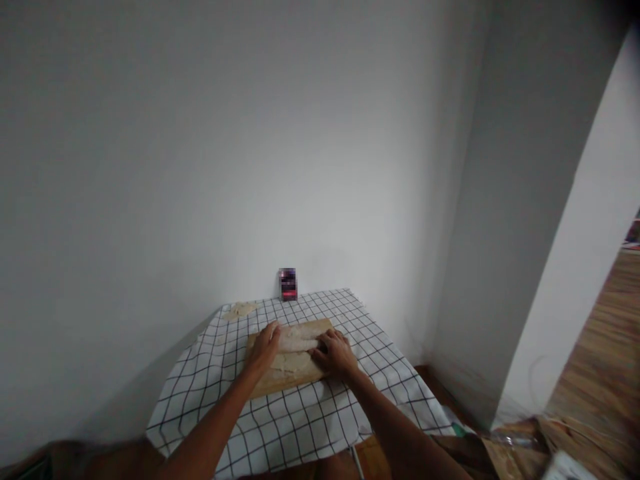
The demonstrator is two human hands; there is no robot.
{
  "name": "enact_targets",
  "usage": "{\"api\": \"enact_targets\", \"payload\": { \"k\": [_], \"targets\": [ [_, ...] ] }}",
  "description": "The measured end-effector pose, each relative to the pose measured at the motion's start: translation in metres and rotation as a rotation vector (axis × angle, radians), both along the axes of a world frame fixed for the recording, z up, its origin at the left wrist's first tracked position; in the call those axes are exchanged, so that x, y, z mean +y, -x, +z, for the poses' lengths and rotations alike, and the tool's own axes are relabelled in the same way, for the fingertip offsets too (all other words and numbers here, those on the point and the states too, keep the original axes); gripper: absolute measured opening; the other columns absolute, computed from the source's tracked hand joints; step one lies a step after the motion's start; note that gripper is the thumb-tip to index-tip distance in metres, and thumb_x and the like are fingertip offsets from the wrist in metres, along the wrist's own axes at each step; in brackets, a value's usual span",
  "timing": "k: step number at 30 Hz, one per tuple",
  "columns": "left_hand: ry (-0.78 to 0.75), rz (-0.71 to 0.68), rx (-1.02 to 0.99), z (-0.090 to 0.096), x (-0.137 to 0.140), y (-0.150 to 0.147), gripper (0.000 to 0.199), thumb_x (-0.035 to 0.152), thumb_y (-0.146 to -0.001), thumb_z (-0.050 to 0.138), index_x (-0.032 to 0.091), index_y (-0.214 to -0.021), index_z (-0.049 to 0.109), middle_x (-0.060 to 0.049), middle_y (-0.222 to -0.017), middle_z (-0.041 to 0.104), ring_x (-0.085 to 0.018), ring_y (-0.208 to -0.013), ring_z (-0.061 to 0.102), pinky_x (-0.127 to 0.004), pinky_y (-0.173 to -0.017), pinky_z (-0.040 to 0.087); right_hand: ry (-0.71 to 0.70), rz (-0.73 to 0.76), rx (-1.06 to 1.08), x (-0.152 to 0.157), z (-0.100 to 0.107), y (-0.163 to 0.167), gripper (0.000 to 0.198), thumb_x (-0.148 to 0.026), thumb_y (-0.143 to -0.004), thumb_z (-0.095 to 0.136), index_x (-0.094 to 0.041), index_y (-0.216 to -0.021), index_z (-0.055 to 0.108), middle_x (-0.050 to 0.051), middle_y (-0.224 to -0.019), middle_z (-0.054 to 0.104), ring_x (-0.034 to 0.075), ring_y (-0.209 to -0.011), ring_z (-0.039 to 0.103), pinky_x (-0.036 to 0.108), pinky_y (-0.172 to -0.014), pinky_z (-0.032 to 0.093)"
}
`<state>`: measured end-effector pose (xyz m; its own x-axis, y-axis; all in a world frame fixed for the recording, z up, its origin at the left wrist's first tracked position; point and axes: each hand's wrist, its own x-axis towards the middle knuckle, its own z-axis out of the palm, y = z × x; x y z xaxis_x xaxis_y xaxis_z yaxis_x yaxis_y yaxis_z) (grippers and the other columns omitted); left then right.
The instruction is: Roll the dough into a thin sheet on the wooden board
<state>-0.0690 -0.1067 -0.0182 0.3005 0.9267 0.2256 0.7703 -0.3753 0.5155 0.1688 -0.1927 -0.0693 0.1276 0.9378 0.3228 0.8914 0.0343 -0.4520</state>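
A wooden board point(293, 383) lies on a table covered with a white, black-checked cloth point(285, 427). On the board is a pale sheet of dough, and across it lies a light rolling pin point(299, 339). My left hand point(267, 345) rests on the pin's left end. My right hand point(334, 353) rests on its right end. Both hands lie palm down with fingers curved over the pin.
A small dark box point(288, 285) stands at the table's far edge against the white wall. A flat piece of dough point(240, 310) lies on the cloth at the far left corner. A wooden floor point(605, 360) and clutter are at the right.
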Motion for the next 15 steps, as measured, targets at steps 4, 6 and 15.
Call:
{"api": "enact_targets", "payload": {
  "k": [4,6,15],
  "targets": [
    [-0.049,0.115,-0.15,-0.004,0.003,0.008,0.05,0.037,-0.109,0.03,0.029,-0.146,0.062,-0.008,-0.154,0.071,-0.023,-0.146,0.064,-0.041,-0.121,0.051,0.046,-0.146,0.068,0.01,0.008,-0.002,0.033,-0.053,-0.11,0.059,-0.025,-0.122,0.072,0.009,-0.131,0.074,0.026,-0.129,0.064,0.037,-0.105,0.043],
    [0.006,0.048,-0.125,-0.011,0.002,0.007,0.045,0.037,-0.105,0.035,0.031,-0.131,0.071,-0.006,-0.133,0.081,-0.026,-0.129,0.074,-0.041,-0.111,0.057,0.065,-0.233,0.12,0.017,0.014,-0.004,0.039,-0.055,-0.115,0.047,-0.024,-0.121,0.07,0.01,-0.126,0.076,0.027,-0.123,0.069,0.037,-0.099,0.046],
    [-0.011,-0.391,0.117,-0.024,0.002,-0.021,0.036,0.048,-0.087,0.068,0.038,-0.119,0.082,-0.005,-0.129,0.078,-0.026,-0.125,0.072,-0.036,-0.112,0.056,0.09,-0.319,0.378,0.056,0.02,0.006,0.063,-0.064,-0.118,0.02,-0.024,-0.116,0.07,0.011,-0.111,0.081,0.026,-0.103,0.077,0.032,-0.08,0.048]
  ]
}}
